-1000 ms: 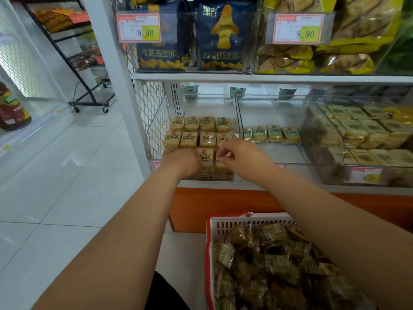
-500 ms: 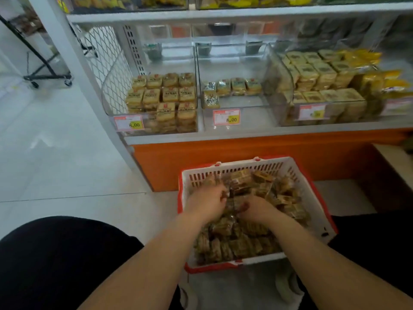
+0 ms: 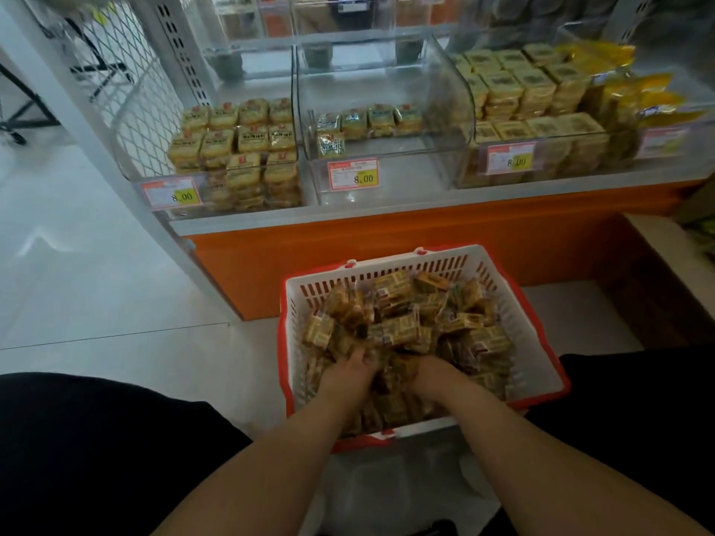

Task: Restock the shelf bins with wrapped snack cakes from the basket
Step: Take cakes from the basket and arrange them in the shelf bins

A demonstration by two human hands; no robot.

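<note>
1. Basket (image 3: pixel 530 365) parked on the floor at lower centre of the frame, just in front of the orange shelf base (image 3: pixel 387 241); likely set there so that both arms reach the stock and the bins alike.
2. Wrapped snack cakes (image 3: pixel 398 328) heaped loose and at all angles inside the basket, filling most of it.
3. Left hand (image 3: pixel 350 375) and right hand (image 3: pixel 435 375) both sunk into the near part of the heap, close together, palms turned inward, probably gathering a batch.
4. Grip of each hand: fingers buried among the wrappers, so impossible to tell whether closed round any cake or merely resting in the pile.
5. Left bin (image 3: pixel 131 156) at centre left stacked in neat rows, labels up, nearly full at the front; presumably arranged so for display behind the price tag (image 3: pixel 172 193).
6. Middle bin (image 3: pixel 452 110) at upper centre holding only one short row of cakes plus one in front, bare floor ahead of them; in all likelihood the bin most in need of filling.
7. Right bin (image 3: pixel 464 164) at upper right well stocked with stacked packs, yellow packets (image 3: pixel 634 98) further right.
8. Hard to read: lettering on wrappers and tags blurred apart from the price figures; upper shelf cut off at the top edge; bottom layers of the basket hidden under the heap; dark clothing at both lower corners covering the floor there.
</note>
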